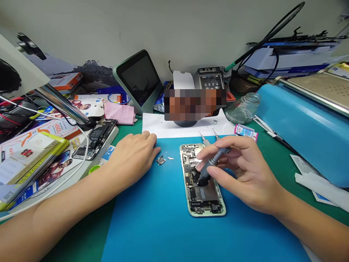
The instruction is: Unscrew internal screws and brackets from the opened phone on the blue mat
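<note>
An opened smartphone [203, 203] with a pale green frame lies on the blue work mat [163, 218], its circuit boards exposed. My right hand [245, 171] is closed around a grey precision screwdriver [215, 160], whose tip touches the phone's inner parts near the middle. My left hand [133, 156] rests flat on the mat's left edge, fingers together and loosely curled, a ring on one finger, holding nothing. Just right of its fingertips lie a small removed component [160, 160] and a tiny metal piece [170, 158].
Two more screwdrivers [209, 139] lie behind the phone by a white sheet [155, 125]. A disassembled phone [95, 140], boxes and cables crowd the left. A green tablet-like device [139, 82], a glass jar [244, 107] and a blue machine [302, 123] stand behind and right.
</note>
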`<action>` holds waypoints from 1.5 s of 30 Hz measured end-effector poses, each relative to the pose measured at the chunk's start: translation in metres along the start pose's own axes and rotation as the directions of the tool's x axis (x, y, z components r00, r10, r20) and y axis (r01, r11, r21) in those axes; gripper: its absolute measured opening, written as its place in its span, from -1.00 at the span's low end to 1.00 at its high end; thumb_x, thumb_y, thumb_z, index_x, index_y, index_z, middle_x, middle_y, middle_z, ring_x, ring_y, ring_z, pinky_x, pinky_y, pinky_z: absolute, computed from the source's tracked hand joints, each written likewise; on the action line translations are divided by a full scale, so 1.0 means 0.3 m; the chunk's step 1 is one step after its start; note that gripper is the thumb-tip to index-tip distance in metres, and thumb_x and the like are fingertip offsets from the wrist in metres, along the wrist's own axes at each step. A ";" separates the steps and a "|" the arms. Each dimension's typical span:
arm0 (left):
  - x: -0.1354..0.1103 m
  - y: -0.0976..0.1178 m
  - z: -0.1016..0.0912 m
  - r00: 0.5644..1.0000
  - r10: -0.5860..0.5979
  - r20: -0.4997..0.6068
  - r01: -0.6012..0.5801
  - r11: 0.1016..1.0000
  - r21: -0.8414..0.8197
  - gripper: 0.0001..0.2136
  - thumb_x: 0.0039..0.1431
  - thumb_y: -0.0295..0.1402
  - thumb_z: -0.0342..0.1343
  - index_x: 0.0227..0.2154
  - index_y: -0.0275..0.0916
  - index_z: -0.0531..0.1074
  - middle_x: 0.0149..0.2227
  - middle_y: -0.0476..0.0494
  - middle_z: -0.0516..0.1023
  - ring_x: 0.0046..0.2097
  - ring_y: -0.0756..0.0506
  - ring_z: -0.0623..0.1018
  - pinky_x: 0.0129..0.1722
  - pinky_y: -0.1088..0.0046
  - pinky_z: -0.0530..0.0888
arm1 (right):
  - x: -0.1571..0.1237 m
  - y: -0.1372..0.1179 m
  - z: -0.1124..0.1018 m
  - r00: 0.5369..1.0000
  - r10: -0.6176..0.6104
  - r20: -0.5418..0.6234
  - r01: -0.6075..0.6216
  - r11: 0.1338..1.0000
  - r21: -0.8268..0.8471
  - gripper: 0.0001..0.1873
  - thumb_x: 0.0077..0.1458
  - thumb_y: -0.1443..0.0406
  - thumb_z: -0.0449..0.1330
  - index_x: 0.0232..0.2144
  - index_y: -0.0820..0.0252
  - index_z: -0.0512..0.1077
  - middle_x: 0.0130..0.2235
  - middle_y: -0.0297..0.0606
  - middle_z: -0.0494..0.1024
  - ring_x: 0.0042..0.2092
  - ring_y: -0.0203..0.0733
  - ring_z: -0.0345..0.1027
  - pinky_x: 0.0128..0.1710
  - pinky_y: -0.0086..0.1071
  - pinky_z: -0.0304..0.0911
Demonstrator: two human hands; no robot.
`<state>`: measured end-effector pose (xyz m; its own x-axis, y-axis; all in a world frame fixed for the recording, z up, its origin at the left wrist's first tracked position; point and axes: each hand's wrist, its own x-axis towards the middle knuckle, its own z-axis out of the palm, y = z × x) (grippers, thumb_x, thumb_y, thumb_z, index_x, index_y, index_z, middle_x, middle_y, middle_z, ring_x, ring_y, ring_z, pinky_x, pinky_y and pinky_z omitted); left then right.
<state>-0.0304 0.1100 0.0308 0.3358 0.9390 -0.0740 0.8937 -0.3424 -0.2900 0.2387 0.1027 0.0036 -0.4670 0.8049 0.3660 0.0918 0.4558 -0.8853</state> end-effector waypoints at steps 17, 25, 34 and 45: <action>0.004 0.002 0.001 1.000 0.009 0.014 -0.008 0.997 -0.070 -0.83 0.49 -0.31 0.02 -0.22 -0.25 0.42 -0.25 -0.18 0.56 -0.22 -0.29 0.62 -0.30 0.25 0.37 | 0.005 0.001 -0.003 1.000 -0.008 0.008 0.008 1.000 -0.021 -0.58 0.29 0.47 0.22 0.04 -0.10 0.25 -0.06 -0.31 0.62 -0.11 -0.18 0.64 -0.26 -0.35 0.60; 0.008 -0.004 -0.001 1.000 0.012 0.002 -0.012 0.998 -0.059 -0.83 0.49 -0.35 0.00 -0.24 -0.25 0.43 -0.28 -0.19 0.57 -0.25 -0.28 0.62 -0.32 0.25 0.35 | 0.010 -0.006 -0.007 1.000 0.001 -0.004 -0.001 1.000 -0.029 -0.60 0.29 0.45 0.22 0.02 -0.09 0.24 -0.07 -0.32 0.63 -0.12 -0.18 0.65 -0.27 -0.35 0.60; 0.011 -0.012 0.021 0.997 0.039 -0.073 -0.044 0.997 -0.067 -0.81 0.47 -0.41 -0.02 -0.32 -0.23 0.41 -0.34 -0.16 0.55 -0.32 -0.24 0.59 -0.35 0.27 0.31 | 0.011 0.002 -0.014 0.999 0.005 -0.046 -0.007 0.998 -0.055 -0.62 0.29 0.44 0.23 0.02 -0.07 0.24 -0.08 -0.30 0.63 -0.10 -0.18 0.63 -0.26 -0.35 0.58; -0.078 0.085 0.007 0.599 0.433 -0.674 -0.681 0.718 -0.144 -0.70 0.41 -0.46 0.00 -0.49 -0.18 0.41 -0.58 0.01 0.33 -0.53 -0.06 0.29 -0.50 0.25 0.13 | 0.025 -0.003 -0.035 0.965 0.062 -0.254 -0.081 0.994 -0.067 -0.50 0.34 0.32 0.22 0.25 -0.08 0.26 -0.17 -0.29 0.65 -0.24 -0.16 0.57 -0.34 -0.32 0.51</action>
<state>-0.0160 0.0794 0.0230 0.7883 0.3928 0.4735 0.4557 -0.8899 -0.0203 0.2444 0.1125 0.0103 -0.2220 0.9016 0.3713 0.1882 0.4133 -0.8909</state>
